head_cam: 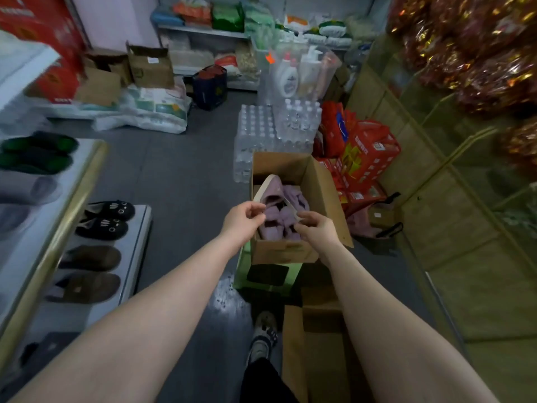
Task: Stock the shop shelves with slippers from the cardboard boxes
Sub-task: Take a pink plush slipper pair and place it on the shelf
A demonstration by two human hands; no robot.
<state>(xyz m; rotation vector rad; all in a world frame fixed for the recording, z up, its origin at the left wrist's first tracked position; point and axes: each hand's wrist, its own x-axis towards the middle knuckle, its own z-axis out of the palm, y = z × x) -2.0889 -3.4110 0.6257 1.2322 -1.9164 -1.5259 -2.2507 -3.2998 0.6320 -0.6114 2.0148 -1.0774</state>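
An open cardboard box (313,181) stands on a green stool in the aisle and holds several fluffy purple slippers (293,196). One purple slipper with a cream sole (271,189) is tilted up out of the box. My left hand (242,221) pinches its near left edge, and my right hand (315,228) pinches its near right edge. On my left, white shelves (139,228) carry black cat-face slippers (112,210), brown slippers (90,257), grey and green ones.
A second open cardboard box (293,359) sits by my foot at the lower right. Shrink-wrapped water bottle packs (261,126) and red gift boxes (366,158) stand behind the slipper box. A glass counter (453,199) runs along the right. Grey floor lies between shelves and box.
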